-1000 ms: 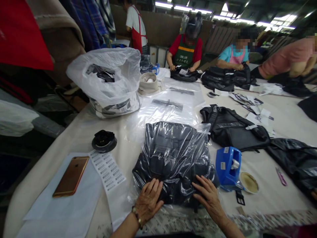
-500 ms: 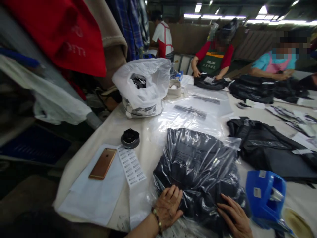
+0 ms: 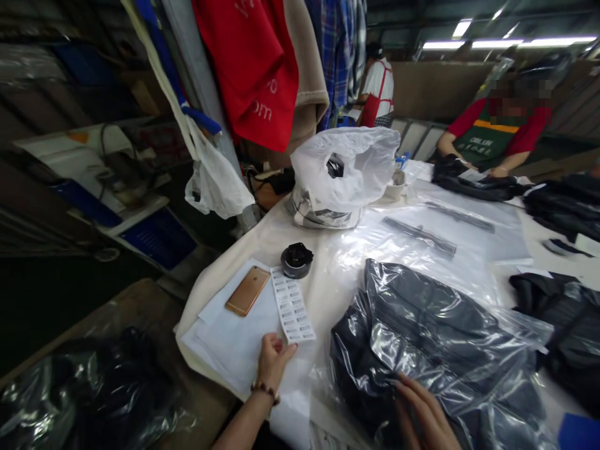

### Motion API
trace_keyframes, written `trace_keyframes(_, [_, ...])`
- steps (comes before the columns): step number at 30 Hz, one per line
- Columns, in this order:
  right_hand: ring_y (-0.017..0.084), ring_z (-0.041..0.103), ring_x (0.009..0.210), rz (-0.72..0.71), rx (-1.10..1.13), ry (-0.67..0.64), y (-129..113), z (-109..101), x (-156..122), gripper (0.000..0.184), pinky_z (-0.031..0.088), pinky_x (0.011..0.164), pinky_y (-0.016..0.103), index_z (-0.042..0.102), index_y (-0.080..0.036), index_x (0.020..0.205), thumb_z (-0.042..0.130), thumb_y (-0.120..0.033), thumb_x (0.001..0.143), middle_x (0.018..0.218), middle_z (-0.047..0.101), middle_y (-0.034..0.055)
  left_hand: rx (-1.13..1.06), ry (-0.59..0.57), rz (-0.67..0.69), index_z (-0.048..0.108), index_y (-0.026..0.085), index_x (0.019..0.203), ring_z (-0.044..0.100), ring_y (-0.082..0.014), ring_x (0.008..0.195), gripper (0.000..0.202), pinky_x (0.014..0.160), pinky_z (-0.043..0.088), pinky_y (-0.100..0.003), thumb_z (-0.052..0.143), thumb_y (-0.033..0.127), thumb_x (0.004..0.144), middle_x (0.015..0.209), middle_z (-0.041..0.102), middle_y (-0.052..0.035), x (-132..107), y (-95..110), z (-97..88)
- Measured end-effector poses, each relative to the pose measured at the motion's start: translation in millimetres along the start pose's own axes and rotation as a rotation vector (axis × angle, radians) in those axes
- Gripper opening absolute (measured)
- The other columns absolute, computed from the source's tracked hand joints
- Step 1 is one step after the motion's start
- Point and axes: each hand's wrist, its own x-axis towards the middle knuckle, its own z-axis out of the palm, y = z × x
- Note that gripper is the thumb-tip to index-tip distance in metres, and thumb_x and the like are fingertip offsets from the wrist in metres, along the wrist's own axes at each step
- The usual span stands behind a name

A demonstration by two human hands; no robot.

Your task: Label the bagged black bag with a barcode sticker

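Note:
A dark folded garment in a clear plastic bag [image 3: 435, 344] lies in front of me on the cream table [image 3: 253, 244]. My right hand [image 3: 424, 415] rests flat on its near edge, fingers stretched out. My left hand [image 3: 273, 361] is off the bag, at the lower end of a white strip of barcode stickers [image 3: 292, 306], its fingers pinched at the strip's corner. The strip lies on white paper sheets [image 3: 234, 340] beside a gold phone [image 3: 247, 299].
A black round holder [image 3: 297, 260] stands behind the stickers. A white plastic bag [image 3: 344, 172] of dark items sits further back, flat clear bags [image 3: 445, 231] beside it. Dark garments [image 3: 557, 312] lie to the right. People work at the far end. Bagged garments [image 3: 84, 394] pile at lower left.
My head has turned left, shifting everything right. My left hand left the bagged garment and moved left to the sticker strip. My right hand stays on the bag. The blue tape dispenser is nearly out of view.

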Motion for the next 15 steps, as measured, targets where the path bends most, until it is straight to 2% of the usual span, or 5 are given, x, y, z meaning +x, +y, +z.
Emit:
trace_keyframes(2, [0.021, 0.056, 0.105, -0.027, 0.205, -0.135, -37.4, 29.5, 29.4, 0.031, 0.049, 0.086, 0.031, 0.053, -0.026, 0.114, 0.048, -0.022, 0.083, 0.119, 0.056, 0.0080, -0.128, -0.164, -0.120, 0.058, 0.010, 0.091, 0.061, -0.0294, 0.088, 0.049, 0.082, 0.047, -0.046, 0.072, 0.036, 0.052, 0.091, 0.066, -0.0137, 11.1, 2.6, 0.5])
trace_keyframes(5, [0.021, 0.052, 0.112, 0.111, 0.448, -0.256, -70.6, 75.6, 64.1, 0.029, 0.044, 0.094, 0.034, 0.058, -0.023, 0.109, 0.048, -0.025, 0.081, 0.122, 0.054, 0.0086, -0.237, -0.300, -0.164, 0.065, 0.013, 0.082, 0.063, -0.0258, 0.078, 0.041, 0.076, 0.049, -0.039, 0.074, 0.030, 0.045, 0.082, 0.070, -0.0079, 18.0, 8.8, 9.3])
trace_keyframes(9, [0.028, 0.046, 0.116, 0.557, 0.746, -0.290, -79.3, 126.1, 89.3, 0.036, 0.034, 0.101, 0.043, 0.063, -0.021, 0.097, 0.065, -0.030, 0.062, 0.121, 0.054, 0.0089, -0.339, -0.371, -0.178, 0.069, 0.014, 0.078, 0.062, -0.0252, 0.082, 0.037, 0.083, 0.045, -0.037, 0.071, 0.021, 0.041, 0.080, 0.070, -0.0057, 18.4, 16.6, 12.9])
trace_keyframes(11, [0.029, 0.051, 0.109, 0.727, 0.880, -0.316, -79.4, 140.9, 93.5, 0.039, 0.035, 0.098, 0.045, 0.064, -0.020, 0.091, 0.070, -0.030, 0.054, 0.110, 0.061, 0.0079, -0.390, -0.407, -0.172, 0.070, 0.013, 0.080, 0.062, -0.0251, 0.085, 0.039, 0.085, 0.044, -0.036, 0.070, 0.021, 0.042, 0.081, 0.070, -0.0058, 17.3, 19.3, 10.6])
trace_keyframes(15, [0.025, 0.061, 0.088, 0.802, 1.023, -0.381, -83.5, 150.0, 91.7, 0.040, 0.047, 0.083, 0.041, 0.063, -0.019, 0.093, 0.070, -0.037, 0.058, 0.090, 0.068, 0.0046, -0.458, -0.459, -0.172, 0.071, 0.012, 0.084, 0.061, -0.0247, 0.083, 0.041, 0.085, 0.044, -0.037, 0.070, 0.020, 0.044, 0.080, 0.070, -0.0062, 15.3, 21.8, 7.4])
